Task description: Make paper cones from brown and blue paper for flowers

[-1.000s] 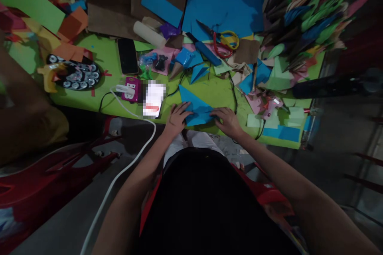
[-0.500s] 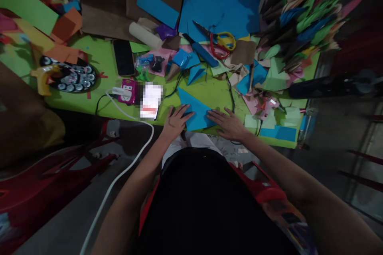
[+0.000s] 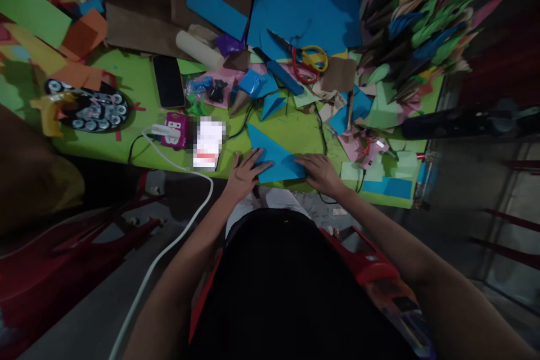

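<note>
A folded, roughly triangular sheet of blue paper [image 3: 275, 158] lies at the near edge of the green-topped table, in front of my body. On its left side my left hand [image 3: 244, 174] rests flat, fingers spread, the fingertips over the paper. My right hand [image 3: 324, 174] is at the paper's right corner, its fingers drawn together on that corner; the thumb's exact place is hard to make out. Just beyond the sheet sits a smaller folded blue piece [image 3: 272, 106]. Left of my left hand is a lit phone [image 3: 208, 143] with a blurred screen.
Scissors [image 3: 310, 62] and a blue-handled cutter [image 3: 284, 76] lie farther back. A pink glue gun [image 3: 373, 153] is at the right, below a bunch of paper-wrapped cones [image 3: 426, 22]. A dark phone [image 3: 169, 81], a pink power socket [image 3: 174, 130] and a white cable [image 3: 169, 247] are leftward.
My right hand's fingers have drawn closer together at the paper's right corner. The left hand stays flat on the sheet. The whole view has shifted slightly.
</note>
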Motion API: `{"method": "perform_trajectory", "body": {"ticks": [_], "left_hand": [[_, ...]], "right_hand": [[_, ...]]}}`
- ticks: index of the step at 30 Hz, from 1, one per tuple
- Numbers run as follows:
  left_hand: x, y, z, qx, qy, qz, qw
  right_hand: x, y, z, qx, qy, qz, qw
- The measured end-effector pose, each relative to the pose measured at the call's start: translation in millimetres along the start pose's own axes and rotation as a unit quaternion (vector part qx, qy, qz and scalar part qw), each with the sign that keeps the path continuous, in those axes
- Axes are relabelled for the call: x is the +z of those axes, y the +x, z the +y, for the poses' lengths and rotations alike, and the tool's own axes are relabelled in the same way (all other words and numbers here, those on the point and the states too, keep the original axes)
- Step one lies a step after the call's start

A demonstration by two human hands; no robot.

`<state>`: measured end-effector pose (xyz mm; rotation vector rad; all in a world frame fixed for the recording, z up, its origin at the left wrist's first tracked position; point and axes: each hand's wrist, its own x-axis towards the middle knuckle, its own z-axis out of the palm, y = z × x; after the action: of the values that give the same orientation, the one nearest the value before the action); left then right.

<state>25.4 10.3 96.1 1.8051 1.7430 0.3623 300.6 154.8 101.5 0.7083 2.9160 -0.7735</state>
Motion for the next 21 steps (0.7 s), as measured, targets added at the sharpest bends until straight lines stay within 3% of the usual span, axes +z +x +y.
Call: {"method": "perform_trajectory", "body": {"ticks": [8,16,21], "left_hand": [[0.9,-5.6,0.5,-0.003,0.010,0.006,1.000],[2.5,-3.4,6.1,-0.046,0.001,0.015,0.999],[1.3,-2.8,5.7,-0.075,-0.026,0.074,0.994]], "right_hand": [[12.8,12.9,2.2,0.079,0.043,0.042,0.995],[17.5,25.0,6.2,0.091,0.072,0.067,0.991],[20.9,31.6,7.0,0.107,0.062,0.083,0.989]]}}
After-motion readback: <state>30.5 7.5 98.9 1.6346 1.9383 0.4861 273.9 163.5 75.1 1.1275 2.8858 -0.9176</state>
